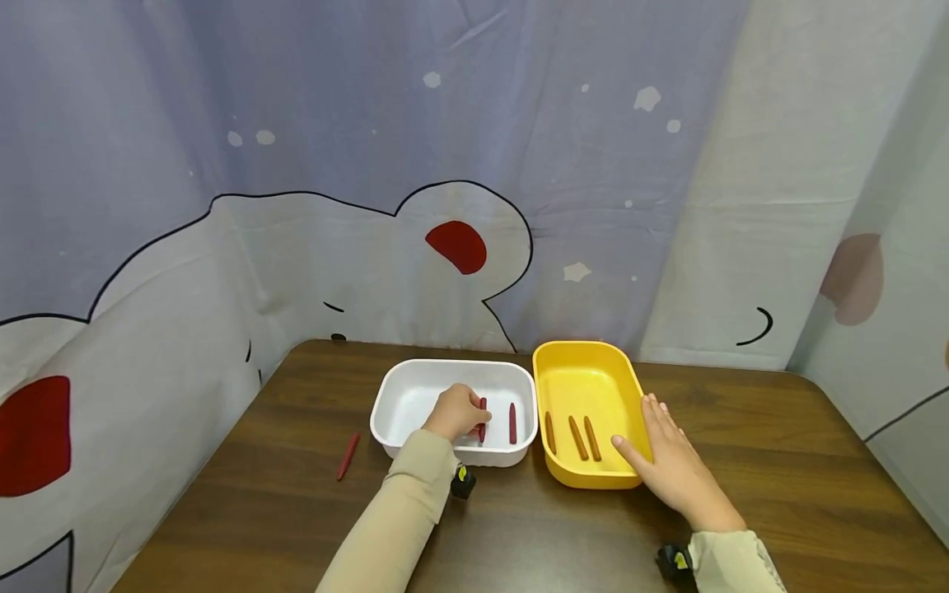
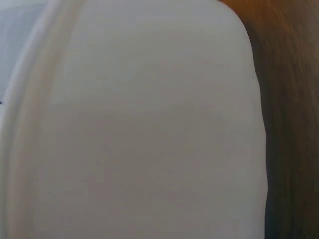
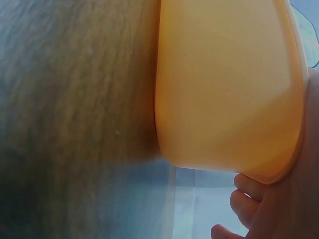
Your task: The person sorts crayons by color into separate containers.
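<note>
My left hand (image 1: 457, 412) reaches into the white tray (image 1: 454, 365), its thumb and fingers pinching a dark red crayon (image 1: 483, 434) near the tray's floor. Another bit of red shows by the fingers, partly hidden. To the right of that hand, a second red crayon (image 1: 512, 423) lies in the same tray. My right hand (image 1: 678, 469) rests with extended fingers along the right rim of the yellow tray (image 1: 589, 371). Inside that tray lie three brownish-orange crayons, one against the left wall (image 1: 550, 433). The left wrist view shows only the white tray's outer wall (image 2: 149, 124).
One red crayon (image 1: 348, 456) lies on the wooden table (image 1: 282, 494), left of the white tray. The two trays stand side by side, almost touching. A printed curtain (image 1: 371, 272) hangs behind the table's back edge.
</note>
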Action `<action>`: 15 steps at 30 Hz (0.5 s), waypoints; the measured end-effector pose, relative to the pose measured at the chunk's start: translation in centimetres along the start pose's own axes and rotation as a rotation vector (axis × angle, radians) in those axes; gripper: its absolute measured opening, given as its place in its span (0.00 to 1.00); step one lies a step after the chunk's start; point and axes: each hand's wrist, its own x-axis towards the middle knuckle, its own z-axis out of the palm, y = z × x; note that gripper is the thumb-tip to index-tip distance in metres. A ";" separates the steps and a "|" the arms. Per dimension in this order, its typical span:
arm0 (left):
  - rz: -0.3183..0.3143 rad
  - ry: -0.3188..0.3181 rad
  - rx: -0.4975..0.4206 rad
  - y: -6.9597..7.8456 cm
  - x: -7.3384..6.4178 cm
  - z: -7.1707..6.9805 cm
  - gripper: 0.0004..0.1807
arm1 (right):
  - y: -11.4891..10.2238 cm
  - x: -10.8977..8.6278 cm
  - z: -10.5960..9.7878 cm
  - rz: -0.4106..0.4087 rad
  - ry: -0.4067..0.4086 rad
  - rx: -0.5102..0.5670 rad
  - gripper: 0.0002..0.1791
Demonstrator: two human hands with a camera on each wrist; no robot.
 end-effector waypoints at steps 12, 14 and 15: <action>0.044 0.028 0.153 -0.3 0.4 0.6 0.08 | 0.1 0.1 0.1 -0.012 0.008 -0.002 0.54; 0.042 0.025 0.155 -0.3 0.4 0.5 0.08 | 0.1 0.1 0.1 -0.011 0.007 -0.001 0.53; 0.044 0.024 0.154 -0.3 0.4 0.5 0.08 | 0.1 0.1 0.1 -0.010 0.006 -0.001 0.53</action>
